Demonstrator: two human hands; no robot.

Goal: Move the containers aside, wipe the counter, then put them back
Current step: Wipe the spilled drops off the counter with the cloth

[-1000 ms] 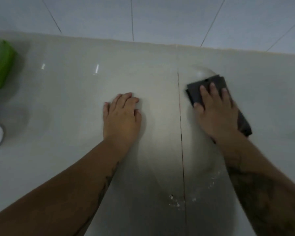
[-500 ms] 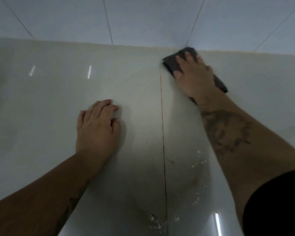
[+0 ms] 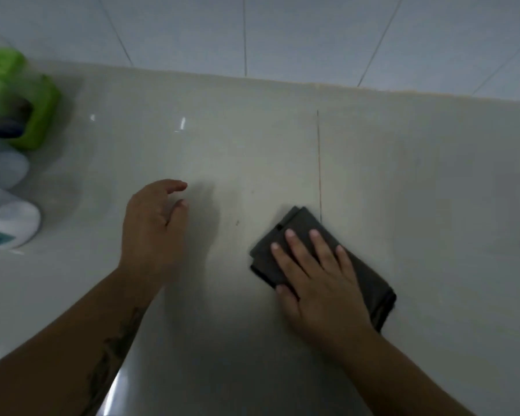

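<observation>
My right hand [image 3: 318, 283] lies flat on a folded dark grey cloth [image 3: 370, 283], pressing it onto the glossy pale counter [image 3: 252, 151] just left of a thin seam line. My left hand [image 3: 153, 226] hovers over the counter with fingers loosely curled and nothing in it. At the far left edge stand the moved containers: a green container [image 3: 33, 106] at the back, and two white containers [image 3: 9, 168] [image 3: 15, 226] in front of it, partly cut off by the frame.
A white tiled wall [image 3: 282, 34] rises behind the counter. The seam [image 3: 319, 163] runs from the back edge toward me. Bare counter stretches to the right of the cloth.
My right hand has pulled the cloth from the back edge by the wall toward me. My left hand has lifted off the counter. The containers have come back into sight at the left.
</observation>
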